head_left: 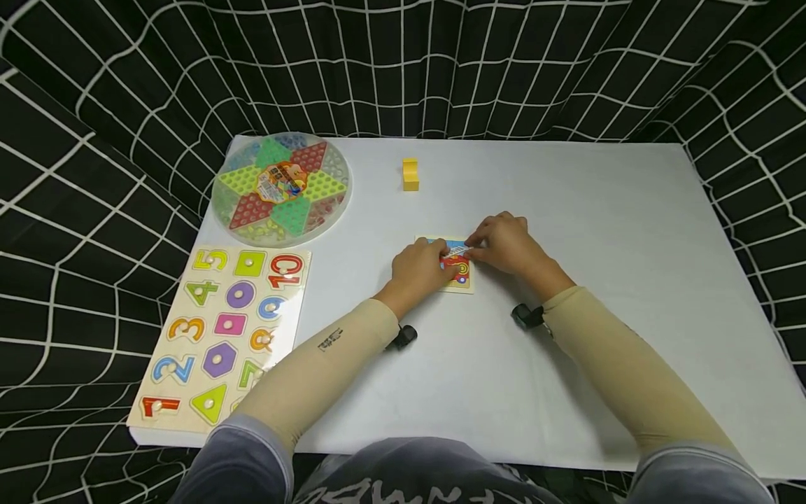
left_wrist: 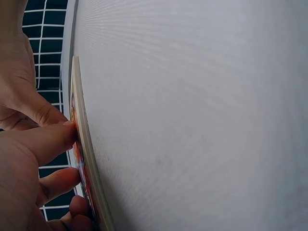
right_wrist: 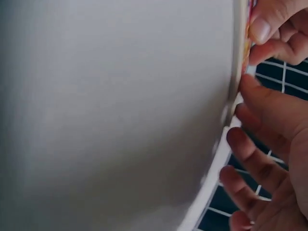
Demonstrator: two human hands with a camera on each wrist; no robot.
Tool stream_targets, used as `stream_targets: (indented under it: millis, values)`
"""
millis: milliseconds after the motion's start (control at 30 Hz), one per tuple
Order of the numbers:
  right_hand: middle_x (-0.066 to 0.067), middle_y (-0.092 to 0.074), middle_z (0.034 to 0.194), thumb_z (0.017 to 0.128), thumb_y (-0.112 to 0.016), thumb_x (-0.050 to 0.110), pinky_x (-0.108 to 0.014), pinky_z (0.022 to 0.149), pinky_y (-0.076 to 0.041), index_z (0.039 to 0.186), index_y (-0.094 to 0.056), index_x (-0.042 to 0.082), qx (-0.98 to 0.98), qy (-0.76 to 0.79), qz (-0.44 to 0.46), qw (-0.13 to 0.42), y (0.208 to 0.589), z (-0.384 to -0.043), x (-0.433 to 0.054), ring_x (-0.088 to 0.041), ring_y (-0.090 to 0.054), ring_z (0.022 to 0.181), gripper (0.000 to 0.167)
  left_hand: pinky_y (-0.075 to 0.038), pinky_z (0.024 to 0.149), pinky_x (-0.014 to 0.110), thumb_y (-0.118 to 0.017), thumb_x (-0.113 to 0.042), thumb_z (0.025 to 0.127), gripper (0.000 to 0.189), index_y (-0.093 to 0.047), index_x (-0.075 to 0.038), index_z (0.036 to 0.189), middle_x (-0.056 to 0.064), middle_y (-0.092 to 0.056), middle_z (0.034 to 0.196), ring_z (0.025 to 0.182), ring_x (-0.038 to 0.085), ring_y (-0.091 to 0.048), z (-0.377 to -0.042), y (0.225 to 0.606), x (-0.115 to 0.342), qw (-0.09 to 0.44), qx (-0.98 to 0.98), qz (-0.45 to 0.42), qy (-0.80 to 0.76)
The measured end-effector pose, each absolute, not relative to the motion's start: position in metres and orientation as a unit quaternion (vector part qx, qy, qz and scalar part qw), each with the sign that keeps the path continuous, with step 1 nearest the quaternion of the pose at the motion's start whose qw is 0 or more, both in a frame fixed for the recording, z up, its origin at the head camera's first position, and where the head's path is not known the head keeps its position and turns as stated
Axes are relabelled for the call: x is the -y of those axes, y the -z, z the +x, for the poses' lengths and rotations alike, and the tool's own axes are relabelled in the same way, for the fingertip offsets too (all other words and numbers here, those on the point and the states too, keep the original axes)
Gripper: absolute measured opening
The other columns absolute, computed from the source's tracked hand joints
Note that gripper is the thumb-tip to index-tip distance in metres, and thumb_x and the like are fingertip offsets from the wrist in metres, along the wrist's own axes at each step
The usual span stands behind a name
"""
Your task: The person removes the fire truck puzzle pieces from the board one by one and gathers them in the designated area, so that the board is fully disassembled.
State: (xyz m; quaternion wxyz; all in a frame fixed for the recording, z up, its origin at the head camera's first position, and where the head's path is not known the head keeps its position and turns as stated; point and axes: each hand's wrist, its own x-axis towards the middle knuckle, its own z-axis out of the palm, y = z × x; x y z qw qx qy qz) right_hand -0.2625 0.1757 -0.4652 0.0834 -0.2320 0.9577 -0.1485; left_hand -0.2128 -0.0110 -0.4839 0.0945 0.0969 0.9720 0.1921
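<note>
Three boards [head_left: 463, 269] [head_left: 209, 308] [head_left: 281, 183], one block [head_left: 411, 176], two hands [head_left: 418, 273] [head_left: 505, 243]

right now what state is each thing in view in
Picture puzzle, partly covered
Left hand, touching the puzzle's face
Right hand, at the puzzle's far right corner, grip unclear
Yellow block, apart from both hands
Number board, visible pieces seated
Round game board, lying flat
</note>
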Motion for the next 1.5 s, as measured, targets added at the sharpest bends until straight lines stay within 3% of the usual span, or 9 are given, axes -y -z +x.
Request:
stream_targets:
  millis: [367,600,967,1133,1300,1500]
  values:
    - [-0.007,-0.065,0.104,0.078,-0.084,0.021,-0.052,0.095,-0.03,0.104,-0.072,0.007,-0.938,0.229,-0.197,0.171,0.467,-0.271,-0.179,-0.029,-0.048,0.105,0.032,-0.046,0.062,0.035,-0.067,-0.051,0.089,0.043,-0.065,-0.022,0.12,0.004,-0.059,0.102,0.081,0.02,-0.059,-0.212,0.487,0.012,0.098,-0.97,0.093,-0.201]
    - [-0.008,-0.065,0.102,0.077,-0.084,0.017,-0.046,0.094,-0.035,0.102,-0.07,0.005,-0.93,0.259,-0.204,0.163,0.465,-0.274,-0.181,-0.028,-0.047,0.103,0.031,-0.044,0.059,0.033,-0.068,-0.051,0.088,0.041,-0.065,-0.022,0.117,0.002,-0.057,0.096,0.077,0.017,-0.056,-0.213,0.485,0.012,0.093,-0.969,0.094,-0.208]
    - [-0.004,-0.065,0.098,0.073,-0.084,0.02,-0.056,0.106,-0.021,0.094,-0.071,0.01,-0.934,0.25,-0.218,0.134,0.47,-0.277,-0.185,-0.027,-0.048,0.107,0.026,-0.044,0.06,0.033,-0.068,-0.05,0.088,0.039,-0.065,-0.022,0.116,0.002,-0.057,0.096,0.079,0.018,-0.056,-0.213,0.484,0.012,0.096,-0.968,0.093,-0.212]
    - [-0.002,-0.067,0.097,0.073,-0.084,0.022,-0.056,0.102,-0.023,0.093,-0.072,0.012,-0.936,0.249,-0.22,0.12,0.469,-0.277,-0.188,-0.027,-0.049,0.107,0.026,-0.045,0.062,0.035,-0.068,-0.051,0.088,0.042,-0.065,-0.022,0.118,0.003,-0.058,0.099,0.08,0.018,-0.056,-0.213,0.485,0.013,0.092,-0.971,0.088,-0.204]
    - [-0.002,-0.068,0.099,0.072,-0.087,0.025,-0.052,0.094,-0.027,0.101,-0.075,0.011,-0.934,0.241,-0.238,0.117,0.47,-0.276,-0.19,-0.026,-0.049,0.103,0.035,-0.045,0.063,0.035,-0.067,-0.051,0.089,0.043,-0.064,-0.022,0.119,0.004,-0.058,0.101,0.082,0.019,-0.057,-0.212,0.484,0.012,0.095,-0.97,0.088,-0.205]
    - [-0.001,-0.069,0.101,0.074,-0.087,0.026,-0.053,0.09,-0.028,0.101,-0.077,0.013,-0.93,0.226,-0.274,0.092,0.471,-0.276,-0.193,-0.024,-0.05,0.103,0.032,-0.045,0.063,0.035,-0.067,-0.051,0.089,0.043,-0.064,-0.022,0.12,0.003,-0.057,0.101,0.082,0.018,-0.057,-0.212,0.483,0.01,0.099,-0.97,0.09,-0.203]
